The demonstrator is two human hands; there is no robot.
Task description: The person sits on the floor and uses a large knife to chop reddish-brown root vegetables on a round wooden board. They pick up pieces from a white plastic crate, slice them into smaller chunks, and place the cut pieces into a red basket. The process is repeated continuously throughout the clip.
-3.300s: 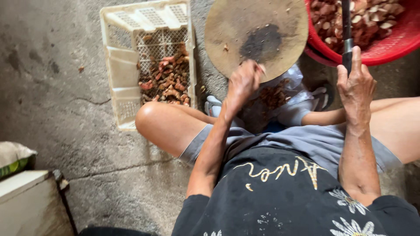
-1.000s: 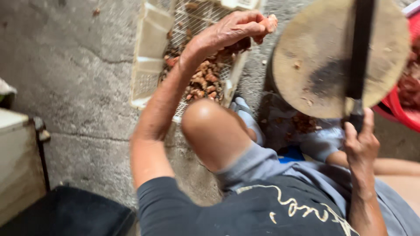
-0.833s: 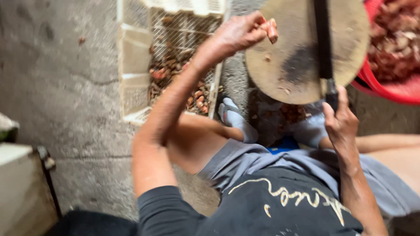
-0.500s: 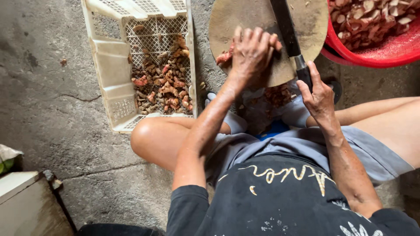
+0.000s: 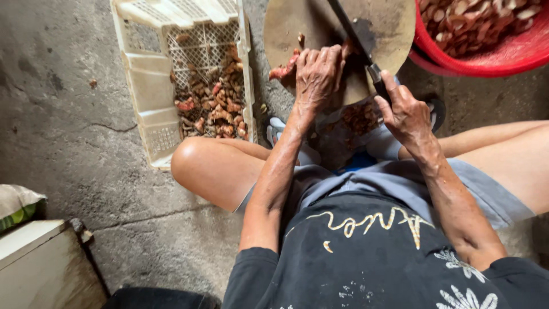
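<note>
The left hand [image 5: 316, 71] presses a reddish piece [image 5: 284, 68] onto the round wooden chopping block [image 5: 297, 23]; the right hand [image 5: 405, 111] grips a knife [image 5: 357, 31] laid across it, between the white crate [image 5: 148, 86] and red basin [image 5: 503, 54]

Bare concrete floor [image 5: 74, 137], grey, cracked, stained. White plastic crate [image 5: 150, 86] lies on floor upper left, w/ reddish-brown pieces [image 5: 216, 103] inside. Round wooden chopping block [image 5: 297, 23] at top centre, just beside crate. Red plastic basin [image 5: 503, 54] top right, touching block edge. Small heap of brown scraps [image 5: 357, 117] on floor below block. Bag [image 5: 17, 203] at left edge.
</note>
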